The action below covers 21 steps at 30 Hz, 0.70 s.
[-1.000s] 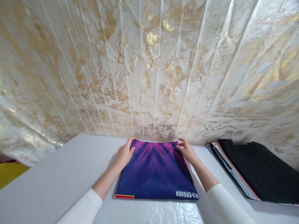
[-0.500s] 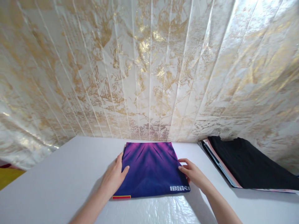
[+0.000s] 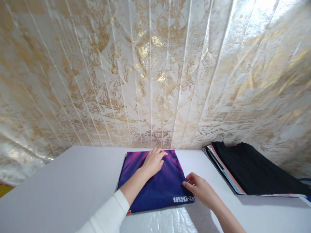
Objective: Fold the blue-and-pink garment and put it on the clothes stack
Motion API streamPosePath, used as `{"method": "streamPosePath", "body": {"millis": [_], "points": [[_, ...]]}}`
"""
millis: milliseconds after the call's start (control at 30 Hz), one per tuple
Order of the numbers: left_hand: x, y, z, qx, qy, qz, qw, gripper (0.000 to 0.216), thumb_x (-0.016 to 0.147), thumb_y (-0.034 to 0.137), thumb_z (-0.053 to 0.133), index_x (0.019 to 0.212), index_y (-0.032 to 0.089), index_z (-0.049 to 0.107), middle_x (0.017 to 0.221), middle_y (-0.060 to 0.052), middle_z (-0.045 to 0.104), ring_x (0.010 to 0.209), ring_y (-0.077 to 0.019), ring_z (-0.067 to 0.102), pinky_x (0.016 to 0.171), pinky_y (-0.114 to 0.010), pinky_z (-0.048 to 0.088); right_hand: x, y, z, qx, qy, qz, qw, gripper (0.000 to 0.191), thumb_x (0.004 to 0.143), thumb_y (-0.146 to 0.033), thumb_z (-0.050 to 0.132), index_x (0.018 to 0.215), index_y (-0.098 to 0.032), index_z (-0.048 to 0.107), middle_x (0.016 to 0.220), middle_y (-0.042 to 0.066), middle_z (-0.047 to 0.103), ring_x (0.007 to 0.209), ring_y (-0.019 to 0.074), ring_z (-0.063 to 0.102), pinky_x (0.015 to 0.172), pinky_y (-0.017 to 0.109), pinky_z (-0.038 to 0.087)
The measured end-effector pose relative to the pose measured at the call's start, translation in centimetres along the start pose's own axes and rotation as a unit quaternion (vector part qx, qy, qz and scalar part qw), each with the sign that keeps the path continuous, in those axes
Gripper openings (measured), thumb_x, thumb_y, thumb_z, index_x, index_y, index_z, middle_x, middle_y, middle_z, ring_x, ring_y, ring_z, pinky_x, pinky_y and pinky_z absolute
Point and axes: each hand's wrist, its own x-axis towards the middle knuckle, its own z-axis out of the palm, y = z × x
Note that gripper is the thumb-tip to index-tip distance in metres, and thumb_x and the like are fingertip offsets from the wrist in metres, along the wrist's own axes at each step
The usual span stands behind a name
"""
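Observation:
A folded purple-and-pink shirt (image 3: 167, 181) lies flat on the white table, with white lettering near its right front corner. My left hand (image 3: 154, 161) rests on its upper middle, fingers stretched forward over the cloth. At the right edge, my right hand (image 3: 196, 187) has its thumb on the fabric and its other fingers curled against the side, pinching the edge. My left forearm, in a white sleeve, covers the shirt's left front part and most of a red-and-yellow label.
A stack of folded clothes (image 3: 257, 168) with a black shirt on top lies at the right. The white table (image 3: 73, 191) meets a gold-patterned, shiny wall covering (image 3: 150, 81) at the back. A silvery sheet (image 3: 160, 223) lies in front of the shirt.
My left hand has left the shirt's left edge and moved right and away from me onto its top. My right hand stays at the right edge. The view has shifted slightly.

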Motion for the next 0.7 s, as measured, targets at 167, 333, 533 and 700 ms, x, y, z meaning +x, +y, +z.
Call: {"method": "streamPosePath", "body": {"millis": [167,333,533,700], "points": [[4.7,2.1,3.0,-0.040,-0.035,0.148,0.988,0.043,0.080,-0.006,0.050,0.104,0.026,0.066,0.115,0.000,0.064,0.115,-0.0176,0.048,0.094,-0.032,0.036,0.5,1.0,-0.3,0.048,-0.007,0.004,0.999,0.010,0.077,-0.031,0.059,0.081,-0.023,0.059,0.064,-0.001,0.065,0.062,0.0174,0.060,0.058,0.026,0.038],[6.2,1.4,4.2,-0.044,-0.053,0.196,0.978,0.025,0.085,0.001,0.054,0.091,0.021,0.067,0.100,-0.002,0.068,0.109,-0.0199,0.049,0.092,-0.035,0.031,0.6,1.2,-0.3,0.077,-0.002,0.002,0.997,0.011,0.073,-0.033,0.062,0.075,-0.022,0.059,0.065,-0.001,0.065,0.061,0.0162,0.058,0.057,0.025,0.038],[6.2,0.8,4.6,-0.041,-0.041,0.219,0.974,0.014,0.089,0.011,0.056,0.094,0.021,0.064,0.101,-0.002,0.066,0.108,-0.0198,0.048,0.093,-0.035,0.027,0.4,0.5,-0.3,0.057,-0.025,-0.014,0.998,0.016,0.074,-0.035,0.059,0.067,-0.022,0.054,0.066,-0.001,0.063,0.062,0.0155,0.056,0.060,0.025,0.038],[6.3,1.0,4.9,-0.039,-0.033,0.235,0.971,0.020,0.087,0.006,0.052,0.090,0.021,0.064,0.096,-0.001,0.067,0.104,-0.0194,0.049,0.092,-0.035,0.027,0.4,0.6,0.2,0.092,-0.015,-0.028,0.995,0.016,0.073,-0.036,0.059,0.082,-0.025,0.052,0.070,-0.004,0.060,0.060,0.0140,0.053,0.059,0.024,0.038]]}}
